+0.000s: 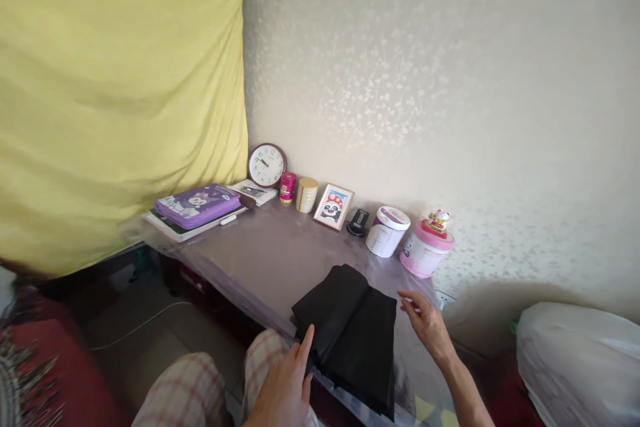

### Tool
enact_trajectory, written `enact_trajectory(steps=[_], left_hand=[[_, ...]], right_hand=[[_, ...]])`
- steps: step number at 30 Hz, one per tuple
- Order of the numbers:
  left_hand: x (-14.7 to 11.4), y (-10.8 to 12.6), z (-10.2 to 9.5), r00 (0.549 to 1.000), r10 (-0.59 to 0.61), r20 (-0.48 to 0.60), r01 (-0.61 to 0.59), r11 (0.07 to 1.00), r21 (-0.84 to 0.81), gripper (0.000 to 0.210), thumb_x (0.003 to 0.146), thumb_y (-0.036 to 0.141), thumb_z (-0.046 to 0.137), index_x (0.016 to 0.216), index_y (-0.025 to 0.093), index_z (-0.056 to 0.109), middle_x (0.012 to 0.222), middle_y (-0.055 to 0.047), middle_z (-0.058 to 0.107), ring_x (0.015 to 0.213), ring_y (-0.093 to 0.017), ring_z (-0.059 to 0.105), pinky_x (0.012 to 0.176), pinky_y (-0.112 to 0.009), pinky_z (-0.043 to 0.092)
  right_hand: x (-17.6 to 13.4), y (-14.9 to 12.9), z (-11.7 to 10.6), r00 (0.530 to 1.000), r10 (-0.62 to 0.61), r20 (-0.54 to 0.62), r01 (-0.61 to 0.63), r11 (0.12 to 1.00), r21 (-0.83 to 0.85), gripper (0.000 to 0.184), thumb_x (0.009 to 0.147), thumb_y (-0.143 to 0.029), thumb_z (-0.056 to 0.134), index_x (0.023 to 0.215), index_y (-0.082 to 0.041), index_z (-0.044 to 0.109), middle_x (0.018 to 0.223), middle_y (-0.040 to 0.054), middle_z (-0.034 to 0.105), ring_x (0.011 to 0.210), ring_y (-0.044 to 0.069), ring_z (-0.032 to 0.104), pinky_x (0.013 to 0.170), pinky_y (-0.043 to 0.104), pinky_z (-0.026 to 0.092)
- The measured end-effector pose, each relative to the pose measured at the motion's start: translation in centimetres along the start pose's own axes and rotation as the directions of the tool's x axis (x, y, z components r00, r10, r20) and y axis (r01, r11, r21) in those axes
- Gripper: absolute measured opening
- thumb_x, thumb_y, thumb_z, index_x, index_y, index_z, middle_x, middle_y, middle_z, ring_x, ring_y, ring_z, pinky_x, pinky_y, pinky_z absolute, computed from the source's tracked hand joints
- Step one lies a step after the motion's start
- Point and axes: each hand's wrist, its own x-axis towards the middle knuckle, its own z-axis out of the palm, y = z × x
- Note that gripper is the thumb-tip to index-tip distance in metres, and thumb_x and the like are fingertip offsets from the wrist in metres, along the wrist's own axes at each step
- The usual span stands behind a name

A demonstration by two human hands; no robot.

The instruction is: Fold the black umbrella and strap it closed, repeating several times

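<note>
A thin black folded sheet (357,327), perhaps a bag or cloth, lies at the near right of the table, with a crease down its middle. Its lower end hangs past the table's front edge. My left hand (287,383) is at its lower left corner, the index finger stretched along the black material and the thumb apart below. Just off the sheet's right edge is my right hand (427,327), fingers loosely bent and apart, with nothing visible in them.
Along the wall stand a clock (267,165), a pink can (287,187), a yellow tin (307,195), a framed panda picture (333,207), a black device (358,222), a white tub (388,232) and a pink-lidded tub (425,253). A purple case (197,205) lies on books at left.
</note>
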Motion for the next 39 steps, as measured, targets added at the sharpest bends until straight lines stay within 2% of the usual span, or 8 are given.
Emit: enact_trajectory(steps=[3,7,11,16,24,30,35,39], left_hand=[[0.0,0.0,-0.1,1.0,-0.002,0.003,0.002,1.0,0.014,0.068,0.083,0.015,0.036,0.146,0.019,0.01,0.121,-0.007,0.055,0.102,-0.018,0.054,0.088,-0.025,0.035],[0.1,0.0,0.1,1.0,-0.003,0.0,0.003,0.999,0.035,0.069,0.082,0.013,0.035,0.146,0.02,0.009,0.12,-0.007,0.055,0.101,-0.017,0.053,0.089,-0.025,0.034],[0.2,0.0,0.3,1.0,-0.005,-0.008,0.005,0.999,0.041,0.07,0.081,0.014,0.037,0.145,0.019,0.01,0.121,-0.007,0.055,0.102,-0.018,0.053,0.093,-0.026,0.033],[0.0,0.3,-0.1,1.0,-0.019,-0.004,0.019,0.999,0.041,0.07,0.081,0.014,0.037,0.145,0.019,0.01,0.121,-0.008,0.055,0.102,-0.019,0.054,0.09,-0.028,0.036],[-0.2,0.4,-0.3,1.0,-0.011,-0.01,0.011,1.0,0.008,0.069,0.082,0.015,0.037,0.145,0.02,0.011,0.119,-0.007,0.055,0.103,-0.018,0.053,0.089,-0.026,0.036],[-0.1,0.4,-0.3,1.0,-0.022,-0.016,0.022,1.0,0.008,0.069,0.082,0.016,0.039,0.145,0.021,0.012,0.12,-0.007,0.055,0.102,-0.019,0.053,0.088,-0.027,0.035],[-0.1,0.4,-0.6,1.0,-0.009,-0.011,0.009,1.0,-0.008,0.068,0.082,0.017,0.038,0.145,0.019,0.013,0.117,-0.007,0.056,0.099,-0.019,0.054,0.086,-0.028,0.036],[0.0,0.1,-0.4,1.0,-0.001,-0.005,0.001,1.0,-0.016,0.069,0.082,0.019,0.038,0.145,0.017,0.011,0.119,-0.008,0.055,0.102,-0.02,0.053,0.088,-0.028,0.035]], right_hand=[[-3.9,-0.4,0.6,0.999,0.05,-0.003,-0.05,0.995,0.084,0.032,0.084,-0.042,0.049,0.107,-0.023,0.061,0.094,0.0087,0.066,0.068,0.022,0.066,0.064,0.037,0.056],[-7.0,-1.6,2.1,1.0,-0.027,-0.008,0.028,0.999,0.041,0.037,0.088,-0.036,0.045,0.122,-0.025,0.053,0.096,0.0058,0.065,0.074,0.017,0.066,0.068,0.029,0.056],[-8.1,-2.6,3.1,0.987,-0.161,-0.015,0.16,0.985,-0.059,0.035,0.089,-0.029,0.043,0.122,-0.029,0.052,0.1,0.0038,0.065,0.079,0.014,0.065,0.07,0.024,0.054],[-8.5,-3.1,3.4,0.963,-0.269,-0.01,0.267,0.96,-0.077,0.031,0.09,-0.023,0.038,0.116,-0.027,0.055,0.099,0.0048,0.064,0.085,0.014,0.064,0.073,0.022,0.053],[-8.2,-4.3,2.9,0.951,-0.302,-0.061,0.292,0.948,-0.126,0.024,0.09,-0.029,0.041,0.102,-0.026,0.062,0.096,0.006,0.063,0.083,0.015,0.065,0.07,0.022,0.053],[-6.5,-6.2,2.6,0.946,-0.314,-0.076,0.309,0.948,-0.076,0.023,0.091,-0.028,0.04,0.1,-0.024,0.061,0.091,0.0057,0.064,0.084,0.016,0.064,0.072,0.024,0.052],[-3.7,-8.0,3.8,0.941,-0.329,-0.081,0.328,0.944,-0.029,0.023,0.092,-0.024,0.038,0.101,-0.023,0.059,0.088,0.0044,0.063,0.08,0.015,0.062,0.071,0.024,0.049],[-1.3,-9.5,5.7,0.932,-0.352,-0.083,0.352,0.936,-0.014,0.022,0.092,-0.021,0.038,0.101,-0.022,0.058,0.09,0.0046,0.063,0.084,0.015,0.061,0.074,0.025,0.048]])
